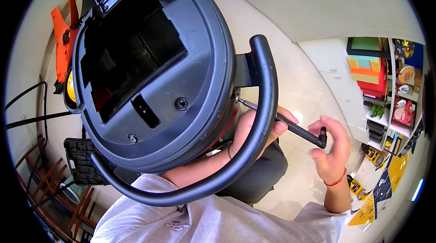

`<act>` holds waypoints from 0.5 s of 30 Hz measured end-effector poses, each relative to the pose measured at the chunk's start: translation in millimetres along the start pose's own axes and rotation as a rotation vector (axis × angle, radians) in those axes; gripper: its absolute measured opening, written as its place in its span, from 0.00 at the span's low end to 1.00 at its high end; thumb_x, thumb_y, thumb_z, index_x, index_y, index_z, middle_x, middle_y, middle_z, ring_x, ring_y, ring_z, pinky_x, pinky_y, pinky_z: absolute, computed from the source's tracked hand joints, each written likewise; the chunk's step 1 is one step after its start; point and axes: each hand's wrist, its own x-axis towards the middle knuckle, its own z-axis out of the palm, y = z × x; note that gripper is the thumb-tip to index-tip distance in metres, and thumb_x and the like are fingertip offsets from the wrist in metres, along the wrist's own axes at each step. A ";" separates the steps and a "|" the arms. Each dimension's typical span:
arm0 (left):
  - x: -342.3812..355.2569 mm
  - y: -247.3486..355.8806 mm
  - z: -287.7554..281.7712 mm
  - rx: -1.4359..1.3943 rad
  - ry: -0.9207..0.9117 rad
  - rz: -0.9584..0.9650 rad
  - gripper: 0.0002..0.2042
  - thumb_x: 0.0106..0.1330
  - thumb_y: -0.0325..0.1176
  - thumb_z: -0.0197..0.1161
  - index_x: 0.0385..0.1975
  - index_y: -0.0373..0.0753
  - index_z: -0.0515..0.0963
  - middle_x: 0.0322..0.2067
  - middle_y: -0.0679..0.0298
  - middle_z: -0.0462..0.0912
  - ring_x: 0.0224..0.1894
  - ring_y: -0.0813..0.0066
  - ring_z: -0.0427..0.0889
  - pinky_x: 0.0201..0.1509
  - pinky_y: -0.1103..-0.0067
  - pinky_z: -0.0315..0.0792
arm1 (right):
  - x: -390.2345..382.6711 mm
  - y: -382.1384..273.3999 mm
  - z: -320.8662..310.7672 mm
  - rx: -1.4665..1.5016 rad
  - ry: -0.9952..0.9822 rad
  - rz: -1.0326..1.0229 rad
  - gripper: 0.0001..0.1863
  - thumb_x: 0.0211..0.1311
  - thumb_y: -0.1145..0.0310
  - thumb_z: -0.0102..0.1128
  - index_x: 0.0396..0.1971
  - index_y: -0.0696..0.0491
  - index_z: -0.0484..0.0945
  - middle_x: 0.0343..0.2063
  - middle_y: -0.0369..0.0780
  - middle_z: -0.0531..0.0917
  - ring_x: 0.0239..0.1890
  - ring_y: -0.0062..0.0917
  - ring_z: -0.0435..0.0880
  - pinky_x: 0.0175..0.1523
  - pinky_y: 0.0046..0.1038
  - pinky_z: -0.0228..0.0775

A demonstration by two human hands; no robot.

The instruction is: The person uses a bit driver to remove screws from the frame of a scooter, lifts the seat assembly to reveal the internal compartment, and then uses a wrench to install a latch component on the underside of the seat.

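A large round dark-grey machine housing [200, 61] with an open black cavity in its top fills the upper left. A curved black handlebar [269, 107] wraps around its right and near sides, fixed by a bracket. My left hand [247, 129] reaches beneath the bar and is closed on a black screwdriver [299, 130] with a bent, crank-like end. The metal tip of the screwdriver meets a screw [236, 98] on the housing's side, just below the bracket. Around the bent end, my right hand [335, 145] is held with fingers apart, slightly blurred, not visibly gripping it.
A black molded tool case [78, 161] lies open at the lower left, near brown wooden chair frames [54, 184]. Orange panels [61, 43] stand at the far left. On the right are white cabinets [338, 79], shelves with boxes, and yellow tools [358, 188] on the floor.
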 end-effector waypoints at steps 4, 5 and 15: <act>4.1 2.7 6.2 0.123 0.059 0.083 0.19 0.64 0.49 0.56 0.33 0.34 0.75 0.17 0.73 0.65 0.18 0.89 0.59 0.21 0.87 0.51 | 6.5 2.2 -8.2 -0.488 -0.117 -0.192 0.20 0.57 0.56 0.61 0.34 0.61 0.73 0.16 0.41 0.77 0.16 0.22 0.75 0.22 0.24 0.66; 4.6 2.6 6.2 0.126 0.060 0.095 0.19 0.64 0.48 0.57 0.34 0.34 0.75 0.17 0.73 0.65 0.18 0.89 0.59 0.22 0.87 0.51 | 4.4 -2.2 -6.8 -0.091 -0.146 0.106 0.20 0.60 0.54 0.56 0.31 0.60 0.72 0.14 0.41 0.76 0.13 0.22 0.72 0.20 0.24 0.64; 0.9 -4.6 6.0 -0.003 0.074 -0.004 0.10 0.65 0.35 0.58 0.37 0.35 0.77 0.28 0.70 0.77 0.28 0.85 0.68 0.31 0.84 0.63 | 5.9 -5.4 -2.0 -0.164 -0.113 -0.075 0.25 0.57 0.49 0.56 0.38 0.59 0.71 0.21 0.42 0.78 0.21 0.29 0.77 0.25 0.25 0.65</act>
